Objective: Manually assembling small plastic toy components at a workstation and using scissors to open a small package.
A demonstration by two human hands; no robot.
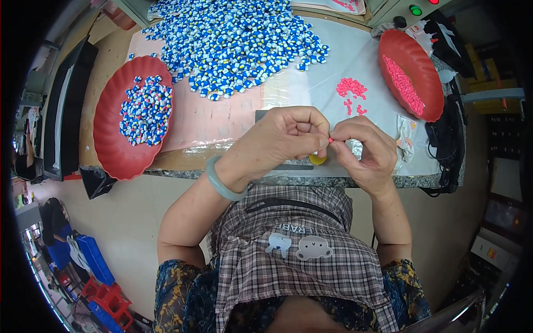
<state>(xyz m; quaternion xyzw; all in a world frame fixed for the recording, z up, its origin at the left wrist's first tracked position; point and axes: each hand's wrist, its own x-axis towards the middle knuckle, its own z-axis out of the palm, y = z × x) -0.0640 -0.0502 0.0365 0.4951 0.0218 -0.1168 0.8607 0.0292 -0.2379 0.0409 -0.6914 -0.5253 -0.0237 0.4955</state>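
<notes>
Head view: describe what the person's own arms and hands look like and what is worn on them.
Both forearms are bare, with no gloves on the left hand or right hand. A smooth pale green bangle circles the left wrist. Dark floral short sleeves cover the upper arms. No rings or watch are visible.

Work table [311, 180] with a speckled grey stone edge, top partly covered by pink sheet [205, 119] and clear plastic film [311, 83]. Floor [127, 222] pale beige, smooth. Lower left: blue crates [91, 258] and red crates [108, 297] stacked on the floor. Dark flat panel [69, 105] stands left of the table. Upper right: grey control box [411, 8] with a green button [415, 10]. Black cables [444, 144] hang off the right end. Light even, no hard shadows.
</notes>
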